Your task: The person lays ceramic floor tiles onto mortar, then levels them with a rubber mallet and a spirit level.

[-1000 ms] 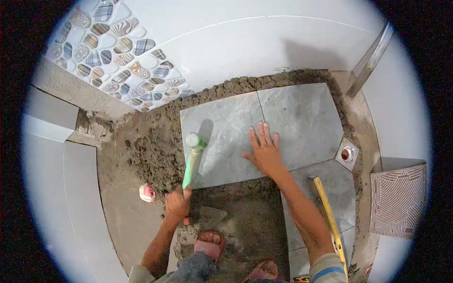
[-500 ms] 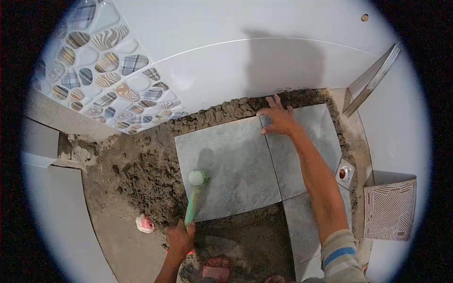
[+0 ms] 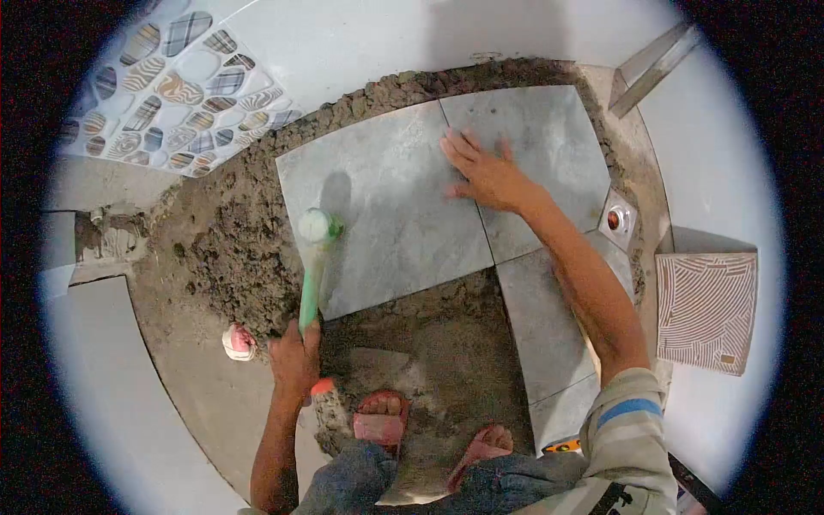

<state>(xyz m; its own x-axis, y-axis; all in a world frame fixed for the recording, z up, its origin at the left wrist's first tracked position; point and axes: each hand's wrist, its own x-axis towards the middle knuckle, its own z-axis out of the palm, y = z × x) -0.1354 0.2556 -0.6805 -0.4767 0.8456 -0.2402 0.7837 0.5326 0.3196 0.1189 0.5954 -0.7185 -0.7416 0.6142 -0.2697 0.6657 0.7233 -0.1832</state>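
Observation:
My left hand [image 3: 294, 365] is closed round the green handle of a mallet [image 3: 318, 257]. The mallet's pale round head is over the left part of a large grey tile [image 3: 395, 197]. My right hand [image 3: 487, 176] has its fingers spread over the seam between that tile and a second grey tile [image 3: 541, 129]; nothing is held in it. Rough mortar [image 3: 240, 232] lies along the left and far edges of the tiles.
A round drain [image 3: 616, 219] sits by the right wall. A patterned tile [image 3: 708, 309] leans at the right, a metal-edged piece [image 3: 652, 69] at the upper right. My feet in pink sandals [image 3: 380, 421] stand on mortar. A pink-and-white object [image 3: 239, 342] lies left.
The view has tipped downward, showing my feet and legs. My right hand has moved back from the tiles' far edge onto their surface. The mallet stays in my left hand.

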